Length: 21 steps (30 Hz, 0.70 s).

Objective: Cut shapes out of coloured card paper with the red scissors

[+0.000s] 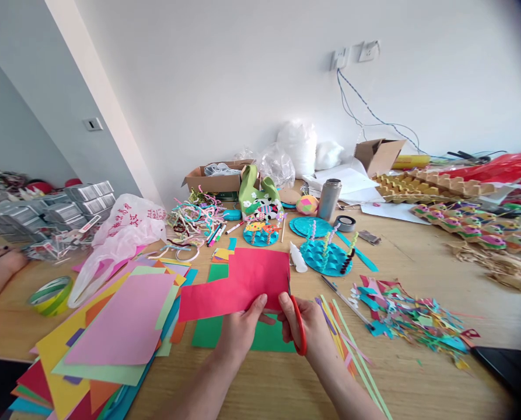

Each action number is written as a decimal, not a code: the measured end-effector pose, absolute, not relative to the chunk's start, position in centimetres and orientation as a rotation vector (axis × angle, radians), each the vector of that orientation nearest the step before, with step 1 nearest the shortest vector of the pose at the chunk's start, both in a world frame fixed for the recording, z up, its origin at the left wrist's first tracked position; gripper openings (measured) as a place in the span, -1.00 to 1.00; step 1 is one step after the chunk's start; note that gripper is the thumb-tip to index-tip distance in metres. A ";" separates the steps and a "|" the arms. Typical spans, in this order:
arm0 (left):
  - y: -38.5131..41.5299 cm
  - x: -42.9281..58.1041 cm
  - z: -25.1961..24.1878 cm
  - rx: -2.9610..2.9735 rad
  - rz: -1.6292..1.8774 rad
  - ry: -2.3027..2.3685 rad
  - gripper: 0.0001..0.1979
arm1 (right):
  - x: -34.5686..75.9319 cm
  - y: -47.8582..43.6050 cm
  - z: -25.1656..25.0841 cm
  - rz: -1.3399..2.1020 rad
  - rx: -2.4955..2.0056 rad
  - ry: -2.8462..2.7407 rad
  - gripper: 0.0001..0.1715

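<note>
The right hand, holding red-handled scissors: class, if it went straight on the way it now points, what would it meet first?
Most likely the pinkish-red paper sheet, whose right-hand edge lies just ahead of the right hand, at the scissors; depth is hard to judge from this single view.

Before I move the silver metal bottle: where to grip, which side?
I'd likely wrap the upper body of the silver metal bottle, below its rim, coming from the near side and above. It stands upright and its cylindrical body rises clear, while the blue discs and black tape roll lie low by its base, left and right.
</note>
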<state>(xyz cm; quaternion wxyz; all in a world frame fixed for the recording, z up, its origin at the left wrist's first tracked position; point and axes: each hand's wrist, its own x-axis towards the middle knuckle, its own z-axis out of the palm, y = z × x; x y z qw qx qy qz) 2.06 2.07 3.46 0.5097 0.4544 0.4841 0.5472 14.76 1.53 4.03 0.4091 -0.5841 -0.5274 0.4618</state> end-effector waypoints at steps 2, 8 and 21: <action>2.1 2.1 3.5 1.089 1.317 1.159 -0.63 | 14.8 1.5 4.2 1.168 -1.474 -1.327 -0.34; 2.1 2.1 3.1 1.088 1.343 1.133 -0.62 | 14.7 1.4 4.6 1.168 -1.498 -1.325 -0.35; 2.0 2.2 3.3 1.054 1.336 1.137 -0.61 | 14.6 1.2 4.8 1.165 -1.467 -1.298 -0.34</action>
